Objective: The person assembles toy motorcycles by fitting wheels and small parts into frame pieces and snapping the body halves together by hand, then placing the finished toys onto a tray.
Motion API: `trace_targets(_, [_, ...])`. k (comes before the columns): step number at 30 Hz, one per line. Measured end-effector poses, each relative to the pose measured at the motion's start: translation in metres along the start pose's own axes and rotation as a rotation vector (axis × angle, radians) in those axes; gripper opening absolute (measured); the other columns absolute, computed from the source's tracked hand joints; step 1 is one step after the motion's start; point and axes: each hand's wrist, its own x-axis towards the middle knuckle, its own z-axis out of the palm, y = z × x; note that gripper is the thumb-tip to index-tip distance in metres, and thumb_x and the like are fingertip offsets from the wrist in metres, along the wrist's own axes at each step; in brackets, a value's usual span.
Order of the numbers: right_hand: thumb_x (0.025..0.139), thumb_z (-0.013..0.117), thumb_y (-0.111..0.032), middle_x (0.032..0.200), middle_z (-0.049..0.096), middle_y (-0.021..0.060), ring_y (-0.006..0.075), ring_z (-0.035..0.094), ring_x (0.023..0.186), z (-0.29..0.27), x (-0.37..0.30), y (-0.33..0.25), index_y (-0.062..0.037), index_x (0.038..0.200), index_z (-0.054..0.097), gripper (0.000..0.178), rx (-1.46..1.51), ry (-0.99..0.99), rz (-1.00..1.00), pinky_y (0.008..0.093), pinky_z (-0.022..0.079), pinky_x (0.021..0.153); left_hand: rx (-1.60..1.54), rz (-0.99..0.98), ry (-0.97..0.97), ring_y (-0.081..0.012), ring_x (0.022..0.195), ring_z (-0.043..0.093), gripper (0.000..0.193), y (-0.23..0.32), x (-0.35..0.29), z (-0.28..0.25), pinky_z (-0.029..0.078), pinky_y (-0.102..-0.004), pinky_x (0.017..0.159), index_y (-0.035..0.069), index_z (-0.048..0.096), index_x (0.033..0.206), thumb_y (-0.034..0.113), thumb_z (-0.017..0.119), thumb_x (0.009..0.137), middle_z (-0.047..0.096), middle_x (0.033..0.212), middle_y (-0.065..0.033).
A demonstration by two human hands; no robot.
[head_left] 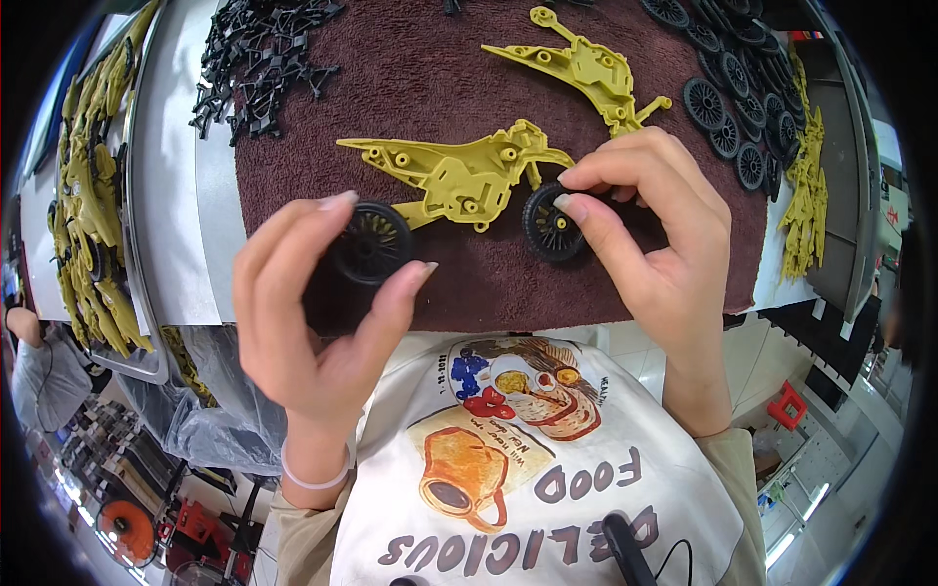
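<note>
A yellow plastic toy motorbike half-shell [459,181] lies on the brown towel, its pegs and recesses facing up. At its left end, a black spoked wheel [373,244] sits at the tip of the rear arm. My left hand [308,303] is spread around that wheel, index finger by its upper edge and thumb just off its lower right. A second black wheel [552,223] stands at the shell's front fork, with a yellow peg showing in its hub. My right hand [660,210] pinches its upper right rim between thumb and index finger.
Another yellow half-shell [596,73] lies farther back. Small black parts [259,68] are heaped at the far left, and several black wheels [728,103] at the far right. Yellow parts fill a tray [93,205] on the left; more yellow pieces [806,205] lie along the right.
</note>
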Motion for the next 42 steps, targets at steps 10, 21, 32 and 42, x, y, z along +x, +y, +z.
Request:
trace_targets(10, [0.073,0.069,0.004,0.084,0.062,0.0081,0.0166,0.056,0.074,0.002,0.0,-0.001,-0.0004,0.087,0.065,0.016,-0.016,0.008,-0.015,0.0247,0.042,0.064,-0.289,-0.069,0.219,-0.026,0.096,0.062,0.051,-0.008,-0.004,0.007,0.051,-0.0327,0.082,-0.005,0.06,0.109,0.008,0.085,0.066,0.064,0.106,-0.0149])
trace_targets(21, [0.073,0.07,0.003,0.086,0.061,0.0093,0.0177,0.057,0.074,-0.002,0.0,0.0,-0.0003,0.087,0.065,0.015,-0.01,0.018,-0.011,0.0255,0.044,0.064,0.118,-0.166,-0.009,-0.021,0.095,0.061,0.039,0.014,0.013,0.005,0.047,-0.0298,0.083,-0.001,0.068,0.101,0.004,0.082,0.065,0.067,0.103,-0.0105])
trace_targets(32, [0.076,0.07,-0.008,0.11,0.057,0.0109,0.0263,0.056,0.102,-0.088,-0.021,0.048,-0.0068,0.11,0.063,0.034,-0.425,0.316,0.215,0.035,0.044,0.086,0.093,-0.044,0.091,-0.0293,0.108,0.052,0.058,-0.001,-0.005,0.005,0.041,-0.0403,0.094,0.001,0.058,0.117,0.044,0.07,0.08,0.057,0.114,-0.0131])
trace_targets(42, [0.075,0.071,-0.013,0.107,0.055,0.0076,0.0275,0.056,0.098,-0.088,0.012,0.059,-0.0114,0.106,0.064,0.032,-0.494,0.114,0.171,0.0358,0.046,0.086,0.106,-0.016,0.037,-0.0321,0.105,0.053,0.029,0.004,0.007,0.006,0.04,-0.0458,0.095,0.0,0.058,0.111,0.024,0.055,0.094,0.055,0.111,-0.0146])
